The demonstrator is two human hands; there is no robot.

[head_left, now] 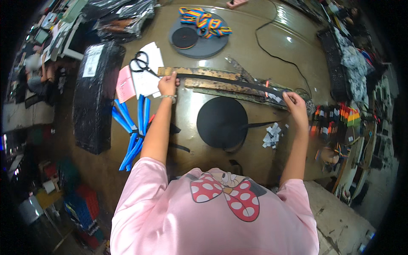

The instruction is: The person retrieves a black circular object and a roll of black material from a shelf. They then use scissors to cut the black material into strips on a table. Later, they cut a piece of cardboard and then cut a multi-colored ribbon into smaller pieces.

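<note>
A long, narrow black strap (231,81) stretches nearly straight between the hands (168,85).

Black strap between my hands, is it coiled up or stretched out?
Stretched out: the black strap runs in one long, uncoiled line from the left hand to the right hand.

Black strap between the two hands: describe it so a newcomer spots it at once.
On the glossy brown table, find the long mottled strips. Over them runs a narrow black strap, spanning from the left hand to the right hand. Unlike the round black disc nearer the person's body, it is long and drawn out.
</note>
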